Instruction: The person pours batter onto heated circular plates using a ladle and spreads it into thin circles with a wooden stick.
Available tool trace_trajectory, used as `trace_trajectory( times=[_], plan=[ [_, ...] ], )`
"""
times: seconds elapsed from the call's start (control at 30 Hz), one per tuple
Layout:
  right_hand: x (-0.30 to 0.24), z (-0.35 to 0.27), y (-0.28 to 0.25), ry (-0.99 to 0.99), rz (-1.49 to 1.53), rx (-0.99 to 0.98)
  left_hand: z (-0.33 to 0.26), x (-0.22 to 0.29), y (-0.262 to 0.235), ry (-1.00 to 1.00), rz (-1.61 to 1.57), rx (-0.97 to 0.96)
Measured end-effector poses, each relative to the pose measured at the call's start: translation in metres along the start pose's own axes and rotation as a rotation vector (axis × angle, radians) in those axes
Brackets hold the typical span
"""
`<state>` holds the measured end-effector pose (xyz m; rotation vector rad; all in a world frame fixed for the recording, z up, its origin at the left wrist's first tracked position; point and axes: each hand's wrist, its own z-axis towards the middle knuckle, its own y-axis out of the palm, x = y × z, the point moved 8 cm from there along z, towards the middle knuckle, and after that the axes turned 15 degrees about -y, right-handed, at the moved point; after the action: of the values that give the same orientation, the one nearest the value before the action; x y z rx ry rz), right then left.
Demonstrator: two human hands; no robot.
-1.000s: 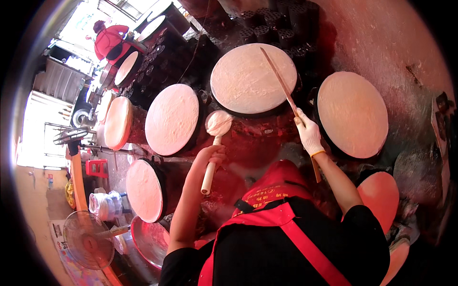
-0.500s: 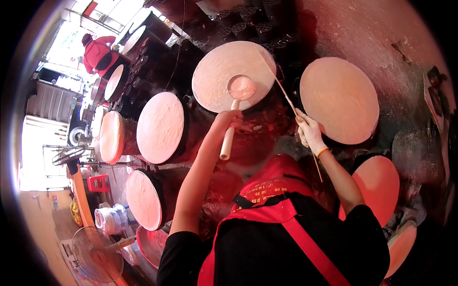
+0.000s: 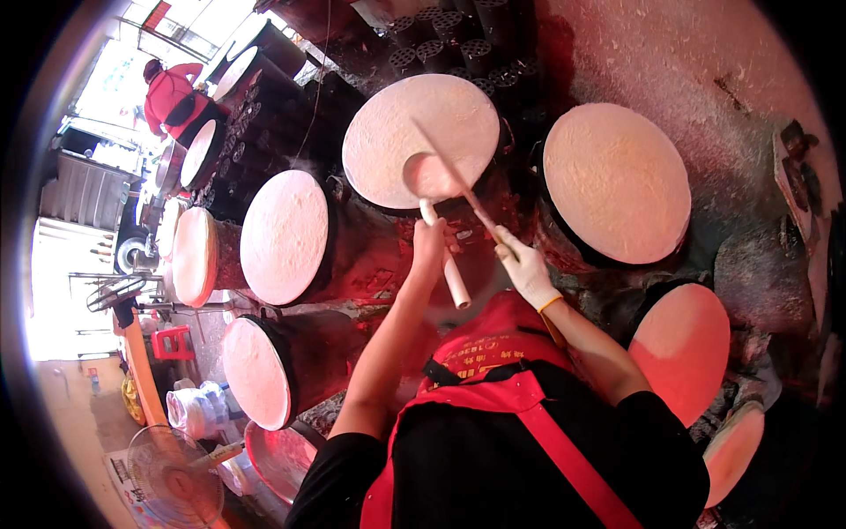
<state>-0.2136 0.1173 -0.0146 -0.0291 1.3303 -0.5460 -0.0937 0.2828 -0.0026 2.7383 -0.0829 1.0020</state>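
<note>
My bare left hand (image 3: 430, 243) is closed round the thick pale handle of a ladle (image 3: 456, 286). Its round bowl, with something pale inside, is over the near part of a round griddle (image 3: 379, 132) covered by a pale, batter-like layer. My right hand (image 3: 529, 275), in a white glove with a yellow cuff, grips a long thin stick (image 3: 480, 212). The stick slants up and left, crossing the ladle bowl's right side, its far end over the griddle's middle. Whether stick and bowl touch, I cannot tell.
Another pale-coated round griddle (image 3: 617, 185) stands at right, with a reddish-lit one (image 3: 683, 353) nearer. More coated rounds (image 3: 285, 236) line the left. Dark perforated cylinders (image 3: 458, 31) are stacked behind. A fan (image 3: 176, 480) stands lower left; a person in red (image 3: 172, 97) is far left.
The ladle has moved toward me, its handle now slanting down to the right. My right hand has moved left with the stick, which now crosses the ladle bowl.
</note>
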Motion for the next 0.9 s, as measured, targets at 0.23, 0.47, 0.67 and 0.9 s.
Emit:
trace_trajectory(
  times=[0.23,0.47,0.67,0.9],
  plan=[
    [-0.052,0.042,-0.024,-0.066,0.233,-0.034,-0.128,0.05,0.008,-0.722,-1.171,-0.988],
    [-0.011,0.0,-0.058,-0.112,-0.219,0.024,-0.16,0.038,-0.039,-0.621,-0.995,-0.804],
    [-0.046,-0.064,-0.035,-0.005,-0.268,-0.255,-0.19,0.004,-0.079,-0.631,-1.281,-0.779],
    [-0.026,-0.102,-0.033,-0.13,-0.349,-0.32,-0.227,-0.066,-0.159,-0.353,-1.512,-0.489]
  ],
)
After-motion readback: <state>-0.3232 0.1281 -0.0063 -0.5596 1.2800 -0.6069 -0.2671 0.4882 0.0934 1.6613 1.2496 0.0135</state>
